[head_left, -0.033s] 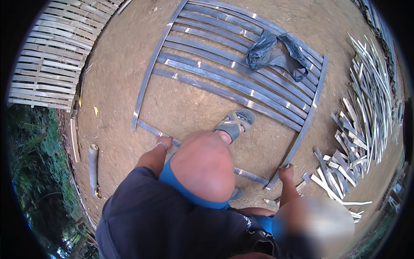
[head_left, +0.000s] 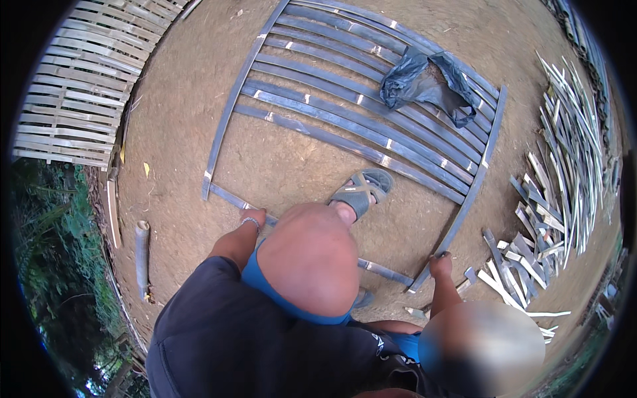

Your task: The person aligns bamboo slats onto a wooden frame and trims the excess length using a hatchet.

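A frame of grey-blue split bamboo slats lies on the dirt, with several long slats across two side rails. My left hand (head_left: pixel 253 216), a bracelet at its wrist, is closed on the nearest bamboo slat (head_left: pixel 230 198) close to its left end. The slat's middle is hidden behind my bent knee. My right hand (head_left: pixel 440 264) grips the right bamboo rail (head_left: pixel 458 224) just above its near end, where the nearest slat meets it. The left bamboo rail (head_left: pixel 225 136) runs away from me. A crumpled black plastic bag (head_left: pixel 402 79) lies over the far right slats.
My sandalled foot (head_left: pixel 361 190) stands inside the frame. Thin bamboo strips (head_left: pixel 574 166) and short offcuts (head_left: pixel 524 262) are heaped at the right. A bamboo piece (head_left: pixel 142 259) lies at the left, near greenery (head_left: pixel 60 245). A slatted bamboo panel (head_left: pixel 79 86) is at the far left.
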Tool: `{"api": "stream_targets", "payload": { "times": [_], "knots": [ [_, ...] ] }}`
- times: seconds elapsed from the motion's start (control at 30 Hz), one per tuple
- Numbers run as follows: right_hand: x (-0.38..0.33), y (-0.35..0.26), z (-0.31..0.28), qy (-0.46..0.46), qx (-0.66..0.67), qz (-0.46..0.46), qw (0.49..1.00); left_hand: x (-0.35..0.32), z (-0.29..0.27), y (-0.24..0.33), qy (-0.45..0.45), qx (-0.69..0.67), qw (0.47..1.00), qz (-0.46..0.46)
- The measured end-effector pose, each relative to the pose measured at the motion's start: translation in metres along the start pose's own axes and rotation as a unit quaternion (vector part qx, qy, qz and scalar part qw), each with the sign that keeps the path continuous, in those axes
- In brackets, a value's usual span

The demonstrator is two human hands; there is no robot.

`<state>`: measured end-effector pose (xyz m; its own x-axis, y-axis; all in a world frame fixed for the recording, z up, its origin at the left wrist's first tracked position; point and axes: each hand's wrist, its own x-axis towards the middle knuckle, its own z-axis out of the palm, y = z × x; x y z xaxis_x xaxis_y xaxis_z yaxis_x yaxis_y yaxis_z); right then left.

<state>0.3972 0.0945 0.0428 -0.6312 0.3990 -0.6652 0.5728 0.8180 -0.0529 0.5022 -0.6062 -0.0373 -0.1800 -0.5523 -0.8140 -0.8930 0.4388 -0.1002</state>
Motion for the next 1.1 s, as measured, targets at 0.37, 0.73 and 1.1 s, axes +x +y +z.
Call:
{"api": "stream_targets", "payload": {
  "times": [0.37,0.73,1.1],
  "knots": [
    [0.007,-0.023,-0.015,-0.023,-0.058,0.069,0.996,-0.037,-0.019,0.061,0.143,-0.042,0.988,-0.046],
    [-0.001,-0.034,-0.026,-0.041,-0.037,0.084,0.995,-0.049,-0.034,0.068,0.142,-0.002,0.99,-0.022],
    [-0.001,-0.023,-0.017,-0.037,-0.045,0.074,0.996,-0.066,-0.044,0.075,0.115,0.01,0.993,-0.013]
  ]
}}
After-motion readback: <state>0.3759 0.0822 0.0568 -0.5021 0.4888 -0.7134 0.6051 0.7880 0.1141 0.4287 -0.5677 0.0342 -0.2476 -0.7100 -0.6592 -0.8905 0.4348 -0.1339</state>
